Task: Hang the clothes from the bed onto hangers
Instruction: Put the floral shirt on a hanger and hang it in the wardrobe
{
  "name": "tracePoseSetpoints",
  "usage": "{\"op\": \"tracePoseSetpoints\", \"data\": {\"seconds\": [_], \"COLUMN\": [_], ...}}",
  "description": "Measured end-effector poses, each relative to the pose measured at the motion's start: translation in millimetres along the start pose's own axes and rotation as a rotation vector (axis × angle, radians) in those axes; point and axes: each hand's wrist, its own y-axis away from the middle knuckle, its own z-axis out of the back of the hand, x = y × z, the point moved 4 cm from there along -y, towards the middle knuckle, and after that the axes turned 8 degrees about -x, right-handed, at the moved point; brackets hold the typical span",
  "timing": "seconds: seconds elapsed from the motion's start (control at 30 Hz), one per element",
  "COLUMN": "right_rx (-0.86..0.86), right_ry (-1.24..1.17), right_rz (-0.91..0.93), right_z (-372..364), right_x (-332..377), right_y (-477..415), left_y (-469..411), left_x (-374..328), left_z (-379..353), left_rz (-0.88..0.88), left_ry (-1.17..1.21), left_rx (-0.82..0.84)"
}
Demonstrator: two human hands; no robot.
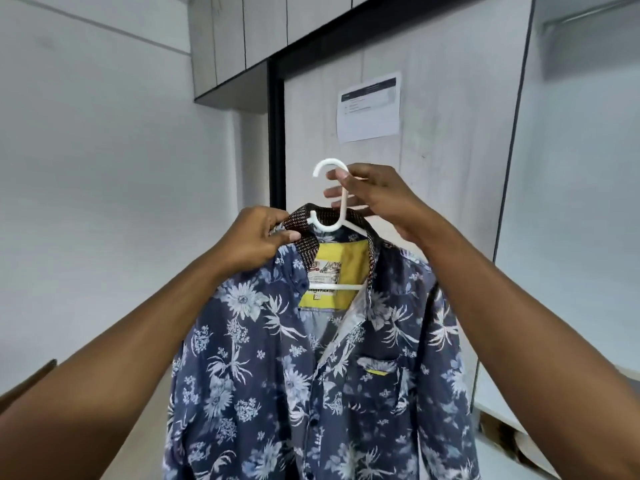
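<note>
A blue shirt printed with pale flowers (311, 375) hangs in the centre of the frame, draped over a white plastic hanger (343, 209) held up in front of a grey wardrobe panel (450, 150) that carries a taped white paper notice (369, 105). The right hand (377, 199) pinches the hanger's stem just below the hook, its fingers (337, 174) pressed together on it. The left hand (258, 240) pinches the shirt's brown woven collar (304, 226) at centre left.

The hanger arm on that side is hidden under the collar, so I cannot tell whether the shoulder is seated. If it is not, releasing the collar would probably let that shoulder slide off. The open front adds to this risk, since nothing fastens the cloth round the hanger.
</note>
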Motion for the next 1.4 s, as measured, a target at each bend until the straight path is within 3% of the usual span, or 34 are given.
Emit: {"op": "tracePoseSetpoints", "data": {"seconds": [0.2,0.5,0.7,0.9,1.0,1.27,1.4], "right_rx": [-0.141,-0.225,-0.204,-0.264,-0.25,-0.282,-0.267], "right_ry": [-0.083,-0.222,-0.203,-0.208,-0.203,-0.056,-0.049], "right_rz": [0.147,0.012,-0.013,-0.005,-0.007,0.07,0.063], "right_z": [-2.8,15.3,26.1,44.1,53.4,74.8,77.4], "right_x": [4.5,-7.4,-5.5,-9.8,-11.6,-11.8,-16.1], "right_y": [-4.1,5.1,3.1,0.4,-2.8,-5.4,-3.0], "left_y": [-2.5,8.1,24.6,40.5,45.5,37.2,36.1], "left_x": [1.4,18.9,53.8,68.6,64.0,56.7,59.1], "left_z": [-7.6,31.7,31.4,31.1,28.5,22.3,10.2], "left_rz": [0.003,0.081,0.148,0.185,0.201,0.075,0.128], "left_ry": [-0.003,0.004,0.073,0.173,0.258,0.022,-0.007], "left_rx": [0.065,0.265,0.168,-0.107,-0.068,-0.119,0.065]}}
